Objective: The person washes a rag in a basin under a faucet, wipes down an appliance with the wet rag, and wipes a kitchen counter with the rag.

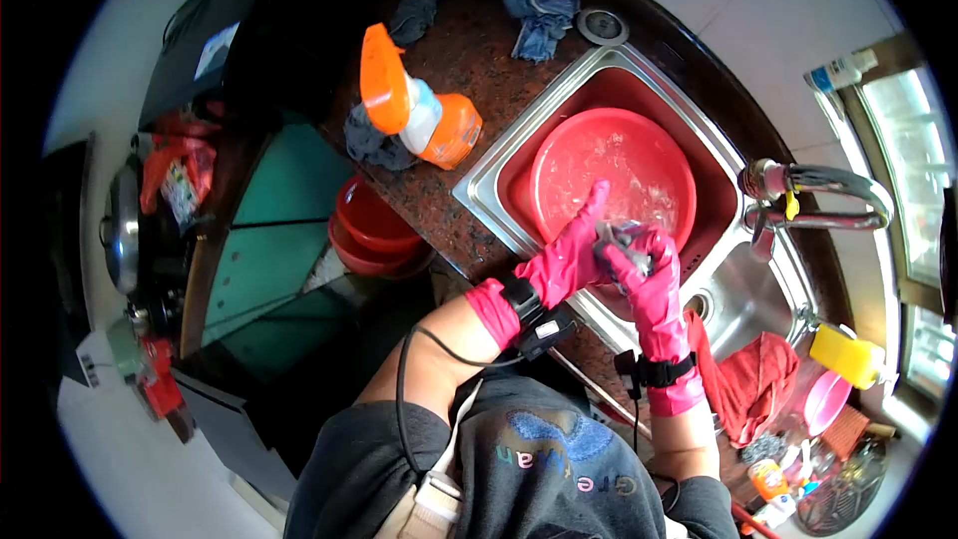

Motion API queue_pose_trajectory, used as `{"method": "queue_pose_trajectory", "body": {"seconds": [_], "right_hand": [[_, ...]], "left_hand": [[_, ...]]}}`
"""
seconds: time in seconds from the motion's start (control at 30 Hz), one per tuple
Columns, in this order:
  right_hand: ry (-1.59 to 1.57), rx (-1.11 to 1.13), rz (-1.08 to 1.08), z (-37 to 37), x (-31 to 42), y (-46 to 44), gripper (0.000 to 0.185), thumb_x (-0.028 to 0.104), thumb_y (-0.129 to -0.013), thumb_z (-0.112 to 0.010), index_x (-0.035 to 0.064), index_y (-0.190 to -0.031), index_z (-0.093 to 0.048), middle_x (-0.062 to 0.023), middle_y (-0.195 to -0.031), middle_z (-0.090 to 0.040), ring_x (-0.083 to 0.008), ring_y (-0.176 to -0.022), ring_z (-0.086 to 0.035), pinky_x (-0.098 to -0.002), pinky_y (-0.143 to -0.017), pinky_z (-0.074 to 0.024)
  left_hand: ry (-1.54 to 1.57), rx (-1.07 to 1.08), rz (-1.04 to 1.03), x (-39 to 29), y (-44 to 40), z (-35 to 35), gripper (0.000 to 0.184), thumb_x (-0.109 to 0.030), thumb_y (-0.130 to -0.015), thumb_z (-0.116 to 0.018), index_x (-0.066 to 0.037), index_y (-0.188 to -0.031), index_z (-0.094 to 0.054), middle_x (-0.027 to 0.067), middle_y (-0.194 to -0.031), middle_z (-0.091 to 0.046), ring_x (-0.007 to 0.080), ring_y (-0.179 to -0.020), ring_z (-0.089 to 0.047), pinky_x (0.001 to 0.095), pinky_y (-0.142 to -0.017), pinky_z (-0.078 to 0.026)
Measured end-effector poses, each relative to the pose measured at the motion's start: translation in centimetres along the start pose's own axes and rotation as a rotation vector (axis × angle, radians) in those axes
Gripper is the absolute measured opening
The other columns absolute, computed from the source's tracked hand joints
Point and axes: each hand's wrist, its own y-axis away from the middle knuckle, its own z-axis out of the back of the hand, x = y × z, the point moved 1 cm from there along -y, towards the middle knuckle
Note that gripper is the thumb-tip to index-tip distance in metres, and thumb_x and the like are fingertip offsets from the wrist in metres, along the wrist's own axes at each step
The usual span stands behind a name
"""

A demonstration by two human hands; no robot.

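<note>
Pink rubber gloves cover both my hands. Between them is a wet, bunched grey cloth [621,238], gripped over the near edge of a red basin [559,165]. My left hand [577,246] is closed on the cloth's left side, its thumb pointing up. My right hand [651,274] wraps round the other side with bent fingers. Clear, rippling water shows in the basin, which sits inside the larger bowl of a steel sink [489,190]. Glove and fingers hide part of the cloth.
An orange spray bottle [454,135] stands left of the sink. The faucet [768,185] is on the right, by the smaller bowl. A blue cloth [541,10] and a drain strainer [604,27] lie behind. A red towel [753,384] hangs near a yellow bottle [843,356].
</note>
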Motion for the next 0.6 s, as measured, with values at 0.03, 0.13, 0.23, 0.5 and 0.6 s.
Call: {"method": "queue_pose_trajectory", "body": {"seconds": [0.03,0.13,0.23,0.5,0.6], "right_hand": [[-0.003,0.030,-0.028,-0.2,0.1,0.5,0.031,0.008,-0.077,-0.081,0.0074,-0.080,-0.050,-0.0067,-0.094,-0.059,-0.0172,-0.096,-0.056,-0.0317,-0.085,-0.0448],[-0.079,-0.072,-0.082,-0.3,2.2,0.8,0.033,0.008,-0.078,-0.079,0.0069,-0.103,-0.058,-0.0075,-0.108,-0.059,-0.0202,-0.101,-0.057,-0.0341,-0.092,-0.0438],[0.122,-0.137,0.034,1.2,3.5,-0.5,0.053,0.014,-0.090,-0.065,0.0070,-0.140,-0.049,-0.0091,-0.136,-0.055,-0.0209,-0.115,-0.053,-0.0355,-0.102,-0.0403],[-0.088,0.287,-0.175,2.8,1.9,-2.9,0.049,0.037,-0.104,-0.043,0.0065,-0.142,-0.044,-0.0080,-0.136,-0.052,-0.0159,-0.118,-0.049,-0.0324,-0.103,-0.0370],[-0.136,0.272,-0.134,4.8,-0.2,-4.0,0.060,0.048,-0.102,-0.042,0.0065,-0.146,-0.039,-0.0109,-0.138,-0.050,-0.0215,-0.125,-0.047,-0.0358,-0.107,-0.0354]], "left_hand": [[0.047,-0.124,0.034,0.0,-0.4,0.0,0.078,-0.080,-0.083,-0.044,-0.005,-0.098,-0.063,0.0107,-0.077,-0.064,0.0270,-0.065,-0.061,0.0372,-0.068,-0.054],[-0.141,-0.083,-0.075,1.7,-2.4,0.0,0.076,-0.081,-0.083,-0.041,-0.008,-0.092,-0.060,0.0085,-0.075,-0.063,0.0230,-0.061,-0.059,0.0316,-0.066,-0.053],[-0.127,0.279,-0.221,3.2,-0.2,-3.4,0.076,-0.074,-0.091,-0.034,-0.007,-0.119,-0.055,0.0088,-0.091,-0.063,0.0181,-0.083,-0.062,0.0320,-0.076,-0.052],[-0.527,0.164,-0.050,4.8,-1.6,0.0,0.033,-0.004,-0.077,-0.078,-0.007,-0.107,-0.064,0.0038,-0.101,-0.067,0.0159,-0.096,-0.063,0.0320,-0.086,-0.051],[-0.419,0.056,-0.021,3.8,-0.4,-1.3,0.035,-0.003,-0.076,-0.075,-0.004,-0.110,-0.064,0.0067,-0.095,-0.067,0.0170,-0.089,-0.065,0.0322,-0.080,-0.054]]}}
